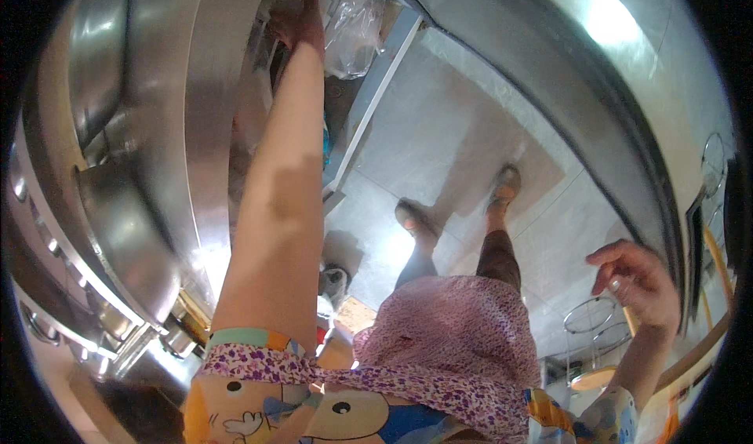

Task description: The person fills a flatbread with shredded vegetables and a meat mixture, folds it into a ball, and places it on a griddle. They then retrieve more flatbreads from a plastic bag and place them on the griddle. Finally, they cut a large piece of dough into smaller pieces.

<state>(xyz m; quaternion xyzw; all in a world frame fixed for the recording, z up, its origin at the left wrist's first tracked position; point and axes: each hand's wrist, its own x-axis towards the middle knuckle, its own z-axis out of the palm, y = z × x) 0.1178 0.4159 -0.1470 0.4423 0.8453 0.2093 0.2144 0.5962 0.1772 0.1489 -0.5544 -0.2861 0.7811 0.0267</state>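
My left arm stretches over an open drawer [376,100] below the metal counter. In its shadowed far part, my left hand [301,23] is dark and blurred, so its grip cannot be made out. A clear plastic bag [353,32] lies in the drawer just right of that hand. Farther down the drawer, a bit of blue material [326,141] shows beside my forearm. On the other side, my right hand [638,279] hangs in the air near the dark edge of the opposite counter [623,167]. Its fingers are loosely bent and apart, with nothing in them.
Stainless steel sink basins [126,232] are set in the counter [215,91] at left. A wire rack [591,314] stands at lower right. On the tiled floor [435,114] are my shoes [506,182]. A wooden-looking box [355,316] sits by my patterned apron [453,332].
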